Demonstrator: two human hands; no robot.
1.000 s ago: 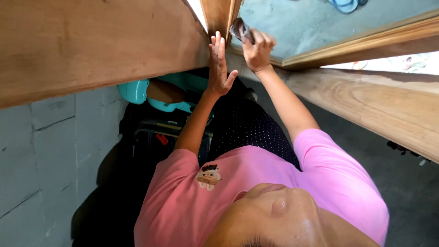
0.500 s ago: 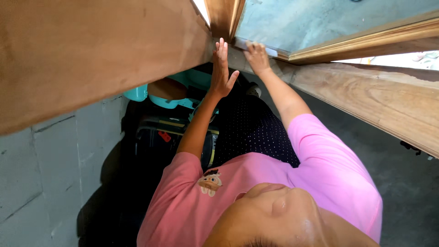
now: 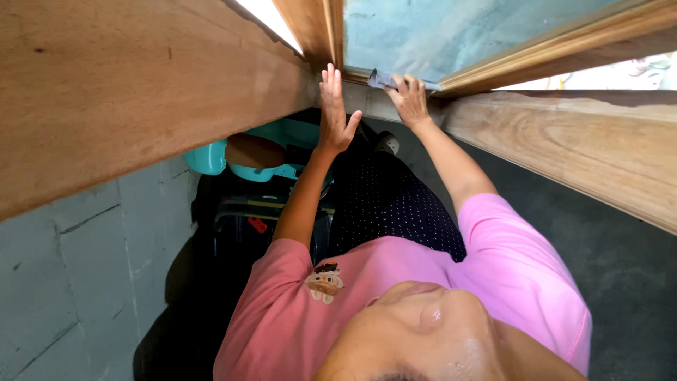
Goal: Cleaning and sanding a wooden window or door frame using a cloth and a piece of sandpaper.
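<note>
The broad wooden panel (image 3: 141, 92) fills the upper left of my view, slanting from the top edge down to the corner where my hands meet. Opposite it, a long wooden beam (image 3: 564, 152) with strong grain runs off to the right, and above that sits a narrower wooden frame strip (image 3: 536, 53) bordering a blue-green pane (image 3: 451, 32). Below the panel, a grey block wall (image 3: 77, 275) takes up the lower left. My pink shirt (image 3: 451, 282) covers the bottom centre, and on its chest is a small cartoon patch (image 3: 324, 281), roundish, tan and brown. Beneath my arms lies dark dotted fabric (image 3: 395, 204). Behind my left forearm is a teal plastic tub (image 3: 233, 155) with a brown rounded thing resting in it, and lower down a dark case (image 3: 247, 219) carries a small red label, tilted, on its top face.

My left hand (image 3: 333, 116) lies flat against the edge of the wooden panel, fingers straight and loose, gripping nothing. My right hand (image 3: 410, 102) presses down on a small flat grey pad (image 3: 395, 81), fingers curled over its top; the pad lies along the lower edge of the pane, right in the corner where the frame strip meets the upright post (image 3: 314, 28).
</note>
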